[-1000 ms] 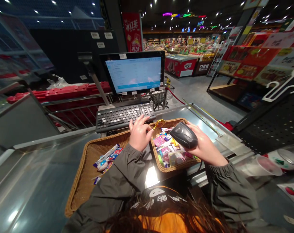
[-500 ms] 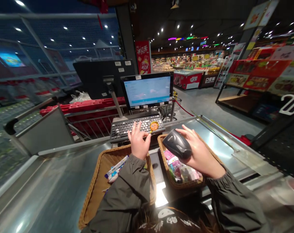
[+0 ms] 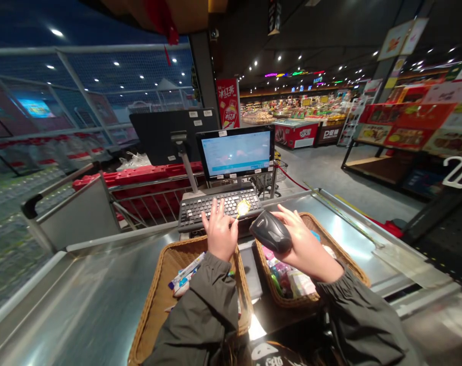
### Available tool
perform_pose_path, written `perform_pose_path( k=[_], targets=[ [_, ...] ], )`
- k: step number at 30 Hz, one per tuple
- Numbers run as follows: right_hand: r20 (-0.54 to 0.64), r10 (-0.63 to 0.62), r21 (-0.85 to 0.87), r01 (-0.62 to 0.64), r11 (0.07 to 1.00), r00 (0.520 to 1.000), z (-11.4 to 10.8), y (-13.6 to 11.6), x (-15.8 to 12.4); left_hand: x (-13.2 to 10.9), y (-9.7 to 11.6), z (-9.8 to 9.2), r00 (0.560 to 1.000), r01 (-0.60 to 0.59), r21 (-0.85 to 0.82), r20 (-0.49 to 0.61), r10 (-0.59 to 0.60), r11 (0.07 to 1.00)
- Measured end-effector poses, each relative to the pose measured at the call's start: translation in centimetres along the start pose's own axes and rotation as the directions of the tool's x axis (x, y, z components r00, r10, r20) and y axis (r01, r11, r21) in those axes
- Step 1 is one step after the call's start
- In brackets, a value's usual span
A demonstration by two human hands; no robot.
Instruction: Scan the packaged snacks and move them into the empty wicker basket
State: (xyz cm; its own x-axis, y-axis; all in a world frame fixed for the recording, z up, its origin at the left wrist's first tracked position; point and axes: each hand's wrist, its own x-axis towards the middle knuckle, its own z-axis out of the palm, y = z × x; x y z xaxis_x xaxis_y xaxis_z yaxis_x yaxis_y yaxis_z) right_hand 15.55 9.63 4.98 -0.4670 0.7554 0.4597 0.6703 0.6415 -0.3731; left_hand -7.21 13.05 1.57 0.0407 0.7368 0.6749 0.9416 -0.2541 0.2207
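Observation:
My left hand (image 3: 220,233) pinches the stick of a small round yellow lollipop (image 3: 242,208) and holds it up over the black keyboard (image 3: 219,206). My right hand (image 3: 305,244) grips a black handheld barcode scanner (image 3: 271,232) just right of the lollipop, its head aimed toward the candy. Below my hands stand two wicker baskets. The left basket (image 3: 158,295) holds a few wrapped sweets. The right basket (image 3: 330,249) is filled with several colourful snack packets.
A lit checkout monitor (image 3: 235,152) stands behind the keyboard on the steel counter (image 3: 82,300). A metal rail and red barrier (image 3: 139,178) run behind the till at left. Store shelves (image 3: 413,122) and freezers fill the right background.
The view has tilted upward, so the baskets sit lower in frame. Both hands stay close together, with the lollipop and scanner now over the keyboard edge rather than over the right basket.

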Motion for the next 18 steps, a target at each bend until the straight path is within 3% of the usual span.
perform_pose_path(
  k=[4,18],
  targets=[
    [-0.004,0.005,0.009,-0.005,1.000,1.000,-0.12,-0.08,-0.20,-0.14,-0.02,0.29,0.997,-0.007,-0.058,-0.080,0.002,0.998],
    [0.018,-0.010,0.023,0.010,1.000,1.000,-0.30,-0.62,-0.73,-0.51,0.01,-0.21,0.996,-0.003,-0.073,-0.085,-0.003,0.997]
  ],
)
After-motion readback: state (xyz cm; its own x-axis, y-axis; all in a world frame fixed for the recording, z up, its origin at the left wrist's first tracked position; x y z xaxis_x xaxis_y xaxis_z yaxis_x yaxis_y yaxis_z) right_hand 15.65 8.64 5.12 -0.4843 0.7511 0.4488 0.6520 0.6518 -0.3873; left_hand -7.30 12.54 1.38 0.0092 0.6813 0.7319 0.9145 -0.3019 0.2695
